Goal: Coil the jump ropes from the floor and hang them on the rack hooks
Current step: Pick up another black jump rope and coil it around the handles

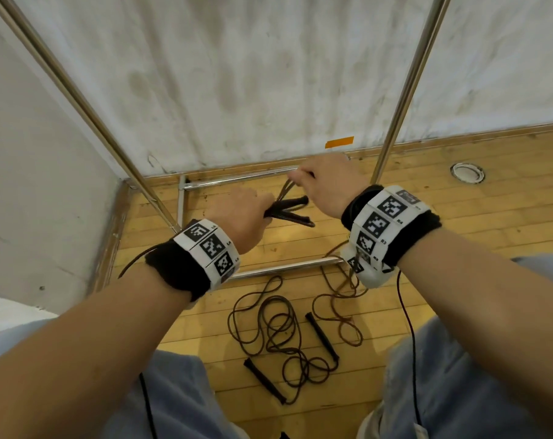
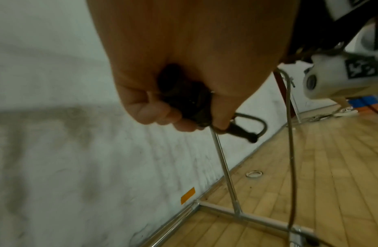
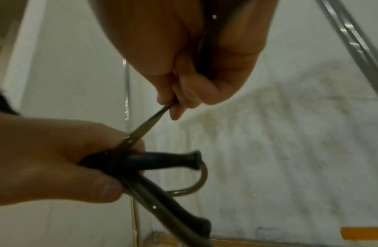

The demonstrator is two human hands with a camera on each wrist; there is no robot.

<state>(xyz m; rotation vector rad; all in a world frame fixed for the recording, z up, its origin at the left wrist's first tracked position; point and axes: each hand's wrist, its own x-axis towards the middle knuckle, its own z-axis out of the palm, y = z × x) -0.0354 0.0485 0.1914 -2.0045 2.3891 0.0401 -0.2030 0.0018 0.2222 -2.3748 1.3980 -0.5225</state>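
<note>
My left hand [image 1: 250, 213] grips two black jump-rope handles [image 1: 292, 202] together with turns of dark cord; in the right wrist view the handles [image 3: 162, 161] splay out past that hand [image 3: 57, 160]. Just right of it and slightly higher, my right hand [image 1: 319, 182] pinches a taut stretch of the cord [image 3: 151, 119] running from the left fist. A long length of the same cord [image 2: 290, 150] hangs down to the floor. A second jump rope [image 1: 278, 337] lies tangled on the wooden floor below my arms, its two black handles [image 1: 321, 334] apart.
A chrome rack frame stands in front of me, with slanting uprights [image 1: 405, 87] and base bars [image 1: 288, 269] on the floor. Behind it are a stained white wall, an orange tape strip [image 1: 339, 142], and a round floor socket [image 1: 467, 173] at right. No hooks show.
</note>
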